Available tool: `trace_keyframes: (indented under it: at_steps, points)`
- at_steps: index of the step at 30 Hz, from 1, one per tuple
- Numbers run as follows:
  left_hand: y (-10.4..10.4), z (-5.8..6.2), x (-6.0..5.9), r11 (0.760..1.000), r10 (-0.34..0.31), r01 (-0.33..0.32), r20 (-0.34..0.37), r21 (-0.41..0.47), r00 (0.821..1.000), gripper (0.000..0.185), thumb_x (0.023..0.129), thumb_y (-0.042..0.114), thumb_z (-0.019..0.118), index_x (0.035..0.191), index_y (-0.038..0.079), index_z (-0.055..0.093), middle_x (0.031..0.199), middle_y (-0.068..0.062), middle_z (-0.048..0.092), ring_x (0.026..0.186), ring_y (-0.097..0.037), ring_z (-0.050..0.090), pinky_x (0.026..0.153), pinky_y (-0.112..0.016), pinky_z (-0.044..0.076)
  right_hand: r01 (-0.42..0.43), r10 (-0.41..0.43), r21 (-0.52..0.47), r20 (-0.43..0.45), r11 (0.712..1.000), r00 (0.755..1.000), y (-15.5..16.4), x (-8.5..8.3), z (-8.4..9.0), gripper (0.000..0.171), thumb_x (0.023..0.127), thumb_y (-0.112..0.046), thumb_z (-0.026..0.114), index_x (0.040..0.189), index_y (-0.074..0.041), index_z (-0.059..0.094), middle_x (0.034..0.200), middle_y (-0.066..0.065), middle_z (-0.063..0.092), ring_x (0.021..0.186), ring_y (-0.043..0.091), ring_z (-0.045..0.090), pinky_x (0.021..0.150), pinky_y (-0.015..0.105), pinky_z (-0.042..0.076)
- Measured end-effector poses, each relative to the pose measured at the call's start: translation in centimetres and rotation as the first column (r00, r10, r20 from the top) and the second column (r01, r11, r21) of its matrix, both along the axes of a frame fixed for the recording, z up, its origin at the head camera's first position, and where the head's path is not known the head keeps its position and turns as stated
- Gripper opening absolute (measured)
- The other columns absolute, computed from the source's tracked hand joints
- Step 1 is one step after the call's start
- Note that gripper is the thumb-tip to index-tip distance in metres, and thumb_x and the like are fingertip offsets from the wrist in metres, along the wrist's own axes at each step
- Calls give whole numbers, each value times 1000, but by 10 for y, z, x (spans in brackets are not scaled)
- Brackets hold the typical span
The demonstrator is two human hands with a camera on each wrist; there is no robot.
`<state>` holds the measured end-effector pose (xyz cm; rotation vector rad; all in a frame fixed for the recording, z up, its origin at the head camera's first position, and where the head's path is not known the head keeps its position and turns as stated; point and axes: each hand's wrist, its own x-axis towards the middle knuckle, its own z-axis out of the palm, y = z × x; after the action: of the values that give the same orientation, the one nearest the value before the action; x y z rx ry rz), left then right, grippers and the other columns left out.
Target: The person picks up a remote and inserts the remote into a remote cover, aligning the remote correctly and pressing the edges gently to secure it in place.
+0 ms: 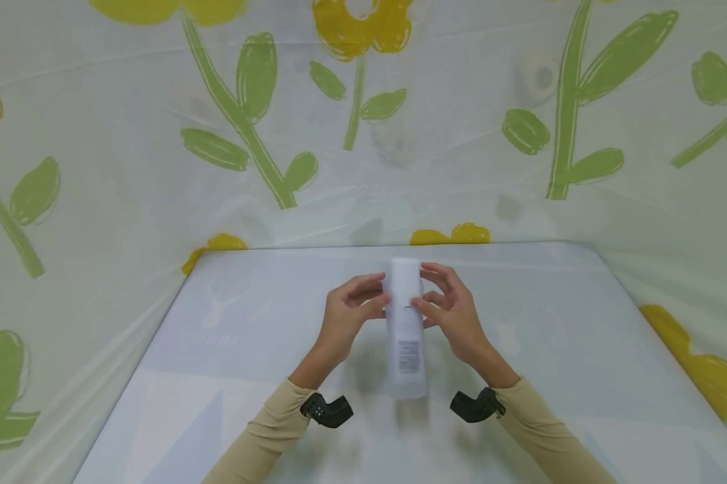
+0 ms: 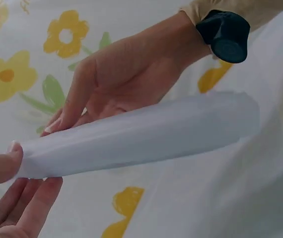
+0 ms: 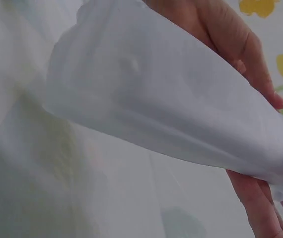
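A long white folded sheet (image 1: 407, 336) with a small block of grey print hangs over the middle of the pale table (image 1: 248, 336), lengthwise away from me. My left hand (image 1: 372, 299) pinches its left edge near the far end, and my right hand (image 1: 428, 296) pinches the right edge opposite. In the left wrist view the sheet (image 2: 141, 134) runs across the frame, with my left thumb (image 2: 5, 166) pressed on its end and the right hand (image 2: 126, 74) behind it. The right wrist view shows the sheet (image 3: 156, 99) curved, soft and close to the lens.
A plastic cloth printed with yellow flowers and green leaves (image 1: 254, 81) rises as a backdrop behind and beside the table. Black wrist cameras (image 1: 327, 409) sit on both beige sleeves. The table's far edge (image 1: 399, 245) meets the cloth.
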<state>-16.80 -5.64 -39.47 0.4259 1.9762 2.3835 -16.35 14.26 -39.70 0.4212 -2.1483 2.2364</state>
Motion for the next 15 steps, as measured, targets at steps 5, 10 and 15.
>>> trace_keyframes:
  at_steps: [5,10,15]
  points:
    - [-2,2,-2,1000,4,-4,-49,-4,999,24,82,-3,70,105,-6,66,99,-15,65,90,-23,64,71,-42,57,19,-19,5,-36,1000,999,-3,0,-2,56,86,-3,68,136,-11,43,136,11,49,80,18,62,56,36,56]
    - [-2,3,-3,1000,3,-3,-45,-17,999,14,83,-2,69,95,-7,65,91,-14,64,84,-23,65,68,-44,57,56,-46,64,-156,996,987,-6,1,0,52,84,-2,69,132,-9,50,131,9,53,77,19,61,52,35,56]
    - [-1,2,-2,1000,1,-1,-26,4,1000,14,83,-2,69,93,-9,63,89,-12,62,83,-22,64,69,-45,57,61,-34,120,-212,991,977,-7,8,16,50,84,5,67,131,-1,50,129,16,53,75,21,59,51,34,55]
